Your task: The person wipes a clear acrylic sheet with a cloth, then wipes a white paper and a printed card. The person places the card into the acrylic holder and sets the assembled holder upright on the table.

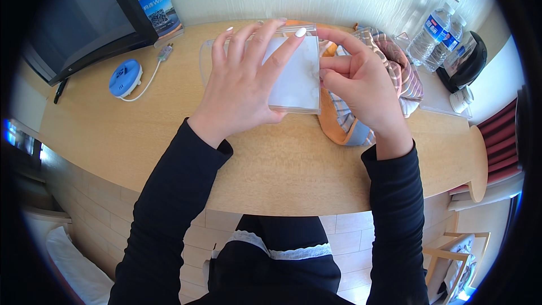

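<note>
A flat clear plastic box (291, 108) with a stack of white sheets (298, 76) inside is held over the desk. My left hand (243, 82) spans it from the left, thumb at the near edge and fingers spread toward the far edge. At the box's right edge my right hand (361, 79) has its thumb and fingers pinched together. What lies between those fingertips is hidden. Behind and below the right hand lies a bundle of striped and orange cloth (336, 127).
A blue round power strip (125, 77) with a white cord, a monitor (84, 17) and a blue card stand (162, 14) are at the left. Two water bottles (430, 34), a black kettle (471, 59) and a white cup (462, 99) stand on a tray at the right.
</note>
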Action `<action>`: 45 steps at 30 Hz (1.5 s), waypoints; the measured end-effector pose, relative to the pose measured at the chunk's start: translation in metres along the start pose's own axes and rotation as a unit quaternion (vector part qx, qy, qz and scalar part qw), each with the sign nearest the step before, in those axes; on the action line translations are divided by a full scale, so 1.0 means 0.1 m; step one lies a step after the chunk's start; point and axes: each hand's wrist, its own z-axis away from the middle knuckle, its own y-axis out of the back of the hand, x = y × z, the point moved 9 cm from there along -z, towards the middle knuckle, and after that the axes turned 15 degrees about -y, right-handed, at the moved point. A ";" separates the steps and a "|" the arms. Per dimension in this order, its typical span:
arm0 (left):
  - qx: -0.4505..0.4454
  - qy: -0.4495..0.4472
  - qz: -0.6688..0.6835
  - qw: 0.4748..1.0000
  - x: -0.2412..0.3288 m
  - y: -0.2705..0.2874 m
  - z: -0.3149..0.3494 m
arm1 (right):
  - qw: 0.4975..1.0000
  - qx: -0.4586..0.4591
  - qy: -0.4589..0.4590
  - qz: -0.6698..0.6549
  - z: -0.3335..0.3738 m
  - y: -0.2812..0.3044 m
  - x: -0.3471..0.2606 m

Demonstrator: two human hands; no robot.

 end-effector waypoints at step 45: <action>-0.008 0.004 -0.002 1.000 0.00 0.00 -0.01 | 1.000 0.004 -0.013 -0.010 -0.04 0.02 0.07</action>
